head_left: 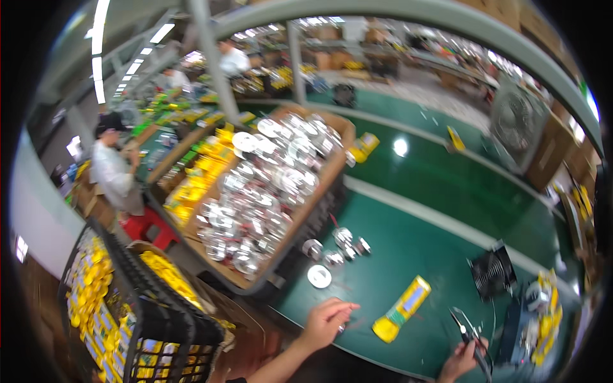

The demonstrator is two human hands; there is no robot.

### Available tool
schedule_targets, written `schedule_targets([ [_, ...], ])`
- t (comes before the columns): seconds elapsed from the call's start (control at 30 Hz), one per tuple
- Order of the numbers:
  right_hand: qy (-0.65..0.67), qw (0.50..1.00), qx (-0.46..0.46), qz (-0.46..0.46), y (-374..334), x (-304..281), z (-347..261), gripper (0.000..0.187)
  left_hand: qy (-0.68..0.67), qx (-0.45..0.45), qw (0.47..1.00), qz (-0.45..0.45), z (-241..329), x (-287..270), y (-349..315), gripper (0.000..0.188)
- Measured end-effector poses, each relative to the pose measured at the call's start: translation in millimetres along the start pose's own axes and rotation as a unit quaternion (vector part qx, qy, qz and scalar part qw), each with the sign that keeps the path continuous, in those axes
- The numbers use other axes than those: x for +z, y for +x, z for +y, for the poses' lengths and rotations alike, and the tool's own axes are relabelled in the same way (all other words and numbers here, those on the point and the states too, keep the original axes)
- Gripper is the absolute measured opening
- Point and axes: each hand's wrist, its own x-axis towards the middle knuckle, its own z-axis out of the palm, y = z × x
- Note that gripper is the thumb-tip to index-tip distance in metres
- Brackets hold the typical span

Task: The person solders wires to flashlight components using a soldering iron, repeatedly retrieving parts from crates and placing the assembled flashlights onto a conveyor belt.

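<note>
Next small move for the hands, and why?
Probably bring the left hand across to steady the yellow piece: it lies on the green tabletop between the hands, and the right hand holds a black-handled tool. Whether the left hand pinches anything is too blurred to tell.

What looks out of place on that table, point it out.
Nothing plainly spilled or damaged, though blur hides detail. Mildly untidy: a few silver parts lie loose on the green table, outside the heaped box, beyond the left hand.
</note>
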Motion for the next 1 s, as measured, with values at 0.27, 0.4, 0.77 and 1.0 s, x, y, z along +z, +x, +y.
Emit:
schedule_targets([
  [0.27,0.166,0.972,0.061,-0.155,-35,-17,-40,0.025,0.095,-0.048,0.994,0.001,6,53,-5,0.008],
  [0.4,0.123,0.974,0.081,-0.174,-39,-6,-45,0.026,0.051,-0.056,0.997,-0.003,4,68,4,0.007],
  [0.77,-0.058,0.953,0.126,-0.27,-33,42,-37,0.034,0.154,-0.091,0.982,-0.056,2,70,22,0.007],
  [1.0,-0.055,0.949,0.131,-0.28,-33,47,-27,0.039,0.156,-0.114,0.976,-0.099,4,73,33,0.004],
])
